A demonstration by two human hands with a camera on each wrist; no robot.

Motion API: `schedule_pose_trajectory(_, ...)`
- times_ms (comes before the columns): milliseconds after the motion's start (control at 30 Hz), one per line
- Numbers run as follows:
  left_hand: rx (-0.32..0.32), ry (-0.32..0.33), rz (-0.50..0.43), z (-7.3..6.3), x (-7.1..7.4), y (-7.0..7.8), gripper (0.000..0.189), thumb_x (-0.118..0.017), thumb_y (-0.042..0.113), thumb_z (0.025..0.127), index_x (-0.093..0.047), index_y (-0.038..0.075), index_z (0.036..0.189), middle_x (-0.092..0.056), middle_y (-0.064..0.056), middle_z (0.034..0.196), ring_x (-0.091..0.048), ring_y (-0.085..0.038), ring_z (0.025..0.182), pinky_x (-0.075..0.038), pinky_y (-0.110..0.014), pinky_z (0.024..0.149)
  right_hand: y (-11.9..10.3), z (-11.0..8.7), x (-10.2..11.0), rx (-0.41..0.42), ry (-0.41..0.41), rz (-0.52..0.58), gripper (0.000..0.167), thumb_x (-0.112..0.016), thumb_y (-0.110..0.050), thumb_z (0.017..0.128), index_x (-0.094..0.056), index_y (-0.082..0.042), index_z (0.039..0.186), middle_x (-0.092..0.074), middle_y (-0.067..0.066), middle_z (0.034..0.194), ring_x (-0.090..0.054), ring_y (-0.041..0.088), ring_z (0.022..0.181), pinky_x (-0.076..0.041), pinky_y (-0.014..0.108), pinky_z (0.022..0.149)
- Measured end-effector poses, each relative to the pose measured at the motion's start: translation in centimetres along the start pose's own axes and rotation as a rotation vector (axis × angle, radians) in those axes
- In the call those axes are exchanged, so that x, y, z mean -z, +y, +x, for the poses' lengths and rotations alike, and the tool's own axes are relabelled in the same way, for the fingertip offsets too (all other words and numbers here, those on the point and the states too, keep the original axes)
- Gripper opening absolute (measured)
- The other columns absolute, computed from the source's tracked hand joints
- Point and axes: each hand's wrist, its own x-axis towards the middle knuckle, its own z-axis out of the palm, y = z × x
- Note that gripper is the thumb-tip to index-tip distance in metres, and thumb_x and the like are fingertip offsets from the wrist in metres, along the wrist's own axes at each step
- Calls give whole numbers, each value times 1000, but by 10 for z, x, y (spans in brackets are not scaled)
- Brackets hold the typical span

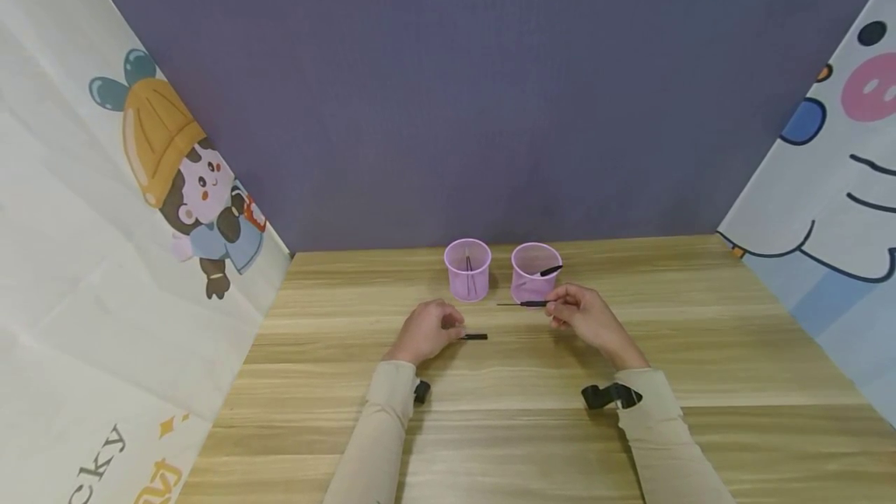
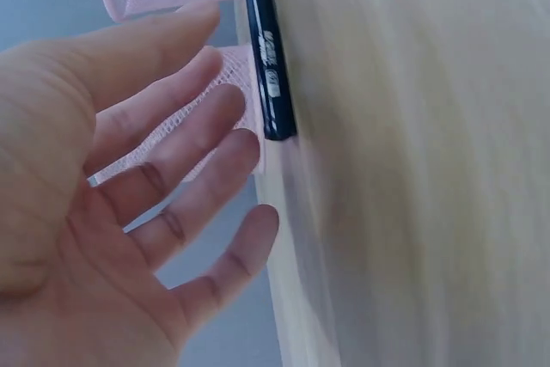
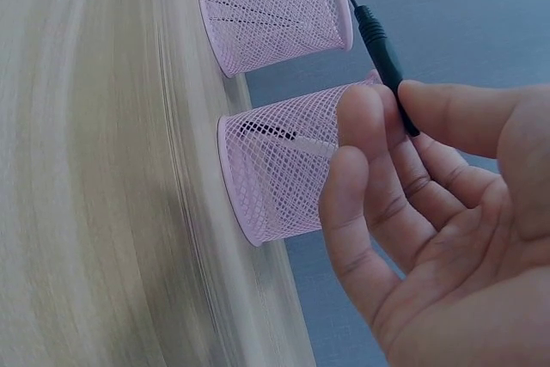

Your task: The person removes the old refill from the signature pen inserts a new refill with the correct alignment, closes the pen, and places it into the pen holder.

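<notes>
My right hand (image 1: 584, 321) pinches a small black-handled screwdriver (image 3: 382, 58) between thumb and fingers, its thin shaft pointing left in the head view. It is held in front of the right pink mesh pen cup (image 3: 284, 169), which has a black-ended pen (image 1: 551, 271) leaning in it. My left hand (image 1: 428, 330) hovers low over the table with fingers spread and loosely bent, holding nothing. Just past its fingertips a black pen (image 2: 268, 58) with small white print lies on the wood. Thin dark sticks (image 1: 470, 274) stand in the left pink mesh pen cup (image 1: 458, 286).
The two cups stand side by side near the back edge of the wooden table (image 1: 532, 442). Behind them rises a dark blue-grey panel (image 1: 490, 99). White cloths printed with cartoons hang at the left (image 1: 56, 255) and right (image 1: 770, 232).
</notes>
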Motion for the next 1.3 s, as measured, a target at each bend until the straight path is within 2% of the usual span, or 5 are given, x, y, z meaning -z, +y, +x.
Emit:
schedule_pose_trajectory(167, -43, 72, -27, 4, -1, 4, 13, -79, 19, 90, -77, 12, 101, -73, 0, 92, -66, -14, 83, -56, -32, 80, 1, 0, -1, 3, 1, 2, 22, -60, -3, 100, -58, 12, 117, -68, 19, 96, -66, 10, 74, -62, 32, 73)
schedule_pose_trajectory(400, -63, 143, -71, 8, -3, 9, 16, -78, 22, 91, -76, 13, 104, -76, 1, 94, -68, -13, 86, -58, -31, 81, 0, 2, -3, -4, -4, 0, 22, -59, -3, 100, -58, 12, 117, -69, 12, 94, -66, 10, 75, -62, 30, 73)
schedule_pose_trajectory(633, -104, 204, -89, 11, -6, 16, 19, -81, 21, 89, -77, 13, 105, -76, -1, 96, -70, -19, 89, -56, -35, 83, 0, 3, -5, 3, 3, -8, 22, -61, -3, 100, -59, 12, 116, -69, 16, 95, -67, 11, 75, -63, 31, 73)
schedule_pose_trajectory(967, -158, 230, -81, 12, -12, 22, 22, -80, 22, 89, -77, 12, 108, -75, -1, 96, -68, -19, 91, -54, -33, 82, 1, 4, -6, 7, -11, -20, 20, -60, -3, 100, -60, 11, 114, -69, 17, 96, -67, 12, 75, -63, 33, 73)
schedule_pose_trajectory(1300, -155, 222, -102, 11, -14, 27, 21, -79, 21, 89, -77, 11, 108, -74, -5, 98, -68, -22, 92, -54, -33, 83, 2, 5, -9, 15, -20, -17, 18, -59, -2, 101, -59, 11, 114, -68, 19, 97, -66, 10, 75, -63, 34, 74)
